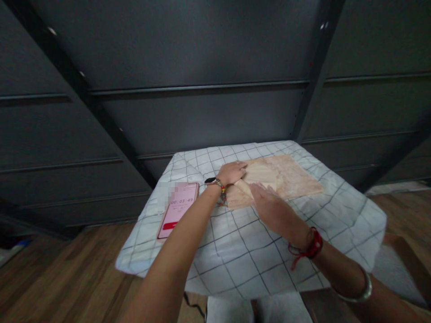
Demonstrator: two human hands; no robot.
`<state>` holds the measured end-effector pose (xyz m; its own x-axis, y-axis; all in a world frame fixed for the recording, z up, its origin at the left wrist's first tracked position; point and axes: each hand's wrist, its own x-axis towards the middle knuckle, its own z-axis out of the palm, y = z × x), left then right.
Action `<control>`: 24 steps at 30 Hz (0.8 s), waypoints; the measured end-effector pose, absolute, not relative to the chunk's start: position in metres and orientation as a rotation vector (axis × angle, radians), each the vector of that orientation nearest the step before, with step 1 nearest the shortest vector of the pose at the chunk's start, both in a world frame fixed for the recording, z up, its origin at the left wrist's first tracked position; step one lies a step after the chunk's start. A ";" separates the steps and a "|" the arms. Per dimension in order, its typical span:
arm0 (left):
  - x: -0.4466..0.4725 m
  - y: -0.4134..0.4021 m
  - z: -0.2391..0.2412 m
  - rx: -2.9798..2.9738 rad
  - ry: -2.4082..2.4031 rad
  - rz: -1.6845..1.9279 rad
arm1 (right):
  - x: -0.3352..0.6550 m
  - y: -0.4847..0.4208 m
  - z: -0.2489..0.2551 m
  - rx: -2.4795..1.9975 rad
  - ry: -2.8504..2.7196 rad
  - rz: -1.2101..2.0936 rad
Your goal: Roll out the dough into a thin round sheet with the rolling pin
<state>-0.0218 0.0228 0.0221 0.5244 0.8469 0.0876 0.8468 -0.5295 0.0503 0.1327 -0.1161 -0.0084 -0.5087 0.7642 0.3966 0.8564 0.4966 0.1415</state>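
Observation:
A pale cream sheet (261,174), which looks like rolled-out dough, lies on a tan mat (299,177) with whitish smears. The sheet's left edge is turned over into a narrow roll. At the far end of this roll, my left hand (233,173) has its fingers curled down on the edge. My right hand (268,202) grips the near end, its fingertips partly hidden and slightly blurred. Both hands rest low, in contact with the sheet.
A phone (178,211) showing a running timer lies left of my left forearm. A white checked cloth (235,255) covers the small table. Dark panels (208,116) with metal ribs stand behind it, and a wooden floor (67,269) shows below.

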 end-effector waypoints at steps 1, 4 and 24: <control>-0.020 0.024 0.023 2.747 1.520 0.154 | 0.137 -0.113 -0.009 -1.342 -2.481 -0.456; -0.009 0.029 0.031 2.768 1.551 0.175 | 0.154 -0.100 -0.010 -1.288 -2.467 -0.445; -0.003 0.025 0.038 2.689 1.707 0.166 | 0.169 -0.097 -0.007 -1.206 -2.462 -0.360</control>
